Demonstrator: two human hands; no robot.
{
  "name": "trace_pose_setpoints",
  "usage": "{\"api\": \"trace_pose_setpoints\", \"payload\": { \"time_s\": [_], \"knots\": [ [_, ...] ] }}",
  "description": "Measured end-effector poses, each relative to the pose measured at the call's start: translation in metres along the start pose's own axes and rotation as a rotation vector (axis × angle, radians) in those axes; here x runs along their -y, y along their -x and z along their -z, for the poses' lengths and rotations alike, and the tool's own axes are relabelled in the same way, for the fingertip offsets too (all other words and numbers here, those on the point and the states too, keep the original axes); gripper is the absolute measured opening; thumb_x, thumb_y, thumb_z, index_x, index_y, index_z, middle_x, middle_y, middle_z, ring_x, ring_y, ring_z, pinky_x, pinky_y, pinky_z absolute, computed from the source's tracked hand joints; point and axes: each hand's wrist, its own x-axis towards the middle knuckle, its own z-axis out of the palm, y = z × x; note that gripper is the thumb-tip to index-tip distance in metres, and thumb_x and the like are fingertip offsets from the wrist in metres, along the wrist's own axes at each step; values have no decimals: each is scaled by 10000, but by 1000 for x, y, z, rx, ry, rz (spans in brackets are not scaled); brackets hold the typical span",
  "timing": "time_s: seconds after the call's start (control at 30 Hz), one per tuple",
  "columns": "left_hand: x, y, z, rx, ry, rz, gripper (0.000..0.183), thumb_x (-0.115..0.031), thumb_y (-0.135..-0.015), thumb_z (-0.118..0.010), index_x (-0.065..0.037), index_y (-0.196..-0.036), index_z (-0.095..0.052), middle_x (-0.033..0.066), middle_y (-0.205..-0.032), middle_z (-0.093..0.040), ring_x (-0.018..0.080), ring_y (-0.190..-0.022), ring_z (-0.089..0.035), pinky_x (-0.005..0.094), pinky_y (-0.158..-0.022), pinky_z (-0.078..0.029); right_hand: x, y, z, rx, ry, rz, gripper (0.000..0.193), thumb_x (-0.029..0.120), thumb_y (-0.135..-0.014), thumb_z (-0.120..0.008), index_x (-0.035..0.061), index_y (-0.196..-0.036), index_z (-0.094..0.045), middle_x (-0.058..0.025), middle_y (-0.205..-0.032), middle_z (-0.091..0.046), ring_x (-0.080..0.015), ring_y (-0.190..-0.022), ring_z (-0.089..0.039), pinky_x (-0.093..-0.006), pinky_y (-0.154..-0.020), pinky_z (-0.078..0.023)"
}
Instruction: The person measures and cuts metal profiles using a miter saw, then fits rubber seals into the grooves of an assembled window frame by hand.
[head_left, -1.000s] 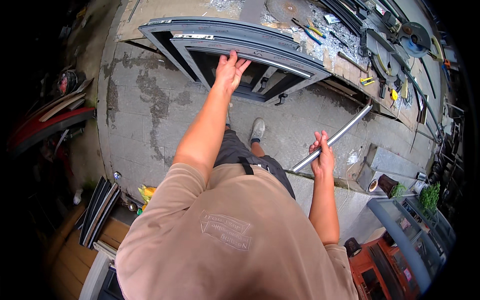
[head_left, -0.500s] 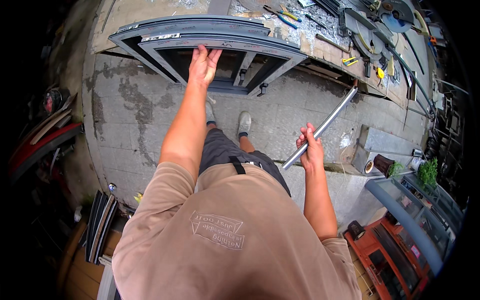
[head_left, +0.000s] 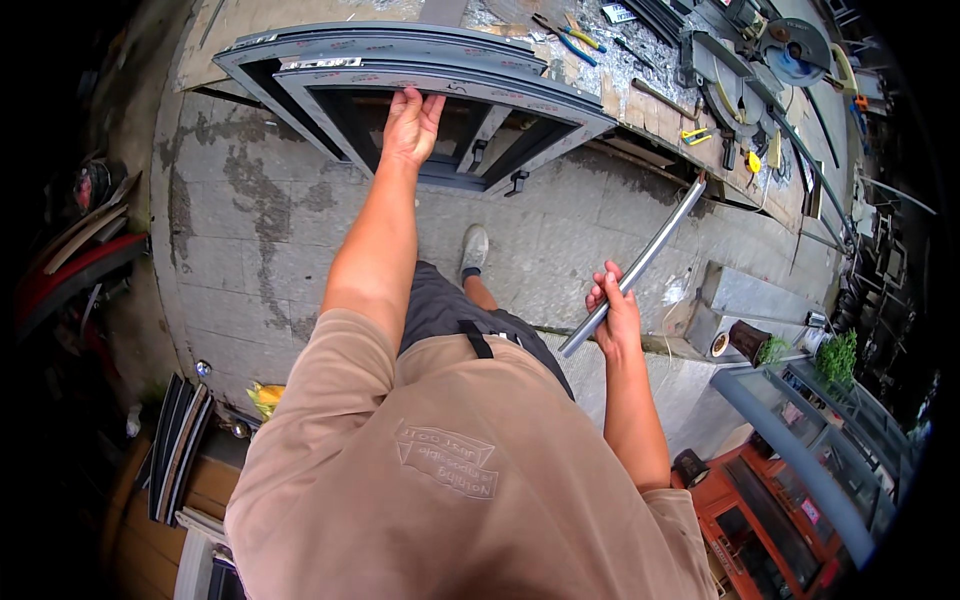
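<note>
Two grey metal window frames stand together at the bench edge. The fingers of my left hand (head_left: 411,128) are closed on the top rail of the nearer window frame (head_left: 520,98), with the thumb side toward me. Just behind it is the second window frame (head_left: 385,44). Dark handles (head_left: 517,182) stick out from the low part of the nearer frame. Off to the right, my right hand (head_left: 619,320) is closed around a long silvery metal bar (head_left: 656,243). The bar slants up and away to the right, its far end close to the bench edge.
On the workbench (head_left: 640,105) lie pliers (head_left: 567,40), a hammer (head_left: 655,97), a yellow tape measure (head_left: 753,161) and metal shavings. A circular-blade saw (head_left: 793,50) stands at the far right. Potted plants (head_left: 837,352) and a red wooden cabinet (head_left: 740,510) are at my right.
My view has shifted slightly. One foot has gone out of sight behind my left arm. The bar has rolled a little in my right hand; my left hand stays on the frame.
</note>
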Motion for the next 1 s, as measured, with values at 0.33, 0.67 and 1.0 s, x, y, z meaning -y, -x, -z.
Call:
{"api": "trace_pose_setpoints", "payload": {
  "time_s": [0.33, 0.67, 1.0],
  "knots": [
    [14, -2, 4, -79, 25, -27, 404, -269, -923, -804, -142, -1261, -622, -26, -1263, -667, 194, -1228, -615, 379, -1179, -494, 4, 4, 5, 9, 66, -6, 404, 193, -1053, -705, 84, -1417, -567, -81, -1091, -687, -128, -827, -655, -288, -738, -596],
    [9, 36, -16, -168, -177, 74, 555, -315, -1002, -742, -97, -1465, -526, 96, -1401, -633, 276, -1313, -614, 435, -1158, -512, 16, -5, 19, 42, 258, 77, 364, 226, -1050, -715, 115, -1375, -594, -29, -1026, -655, -115, -823, -631, -266, -742, -566],
    [72, 228, -66, 278, -861, 580, 574, -316, -1069, -683, -91, -1555, -477, 105, -1380, -624, 193, -1224, -634, 377, -1063, -517, 0, -34, -27, 59, 258, 352, 264, 285, -1030, -750, 100, -1062, -566, 11, -847, -550, -129, -744, -573, -286, -682, -501]
  ]
}}
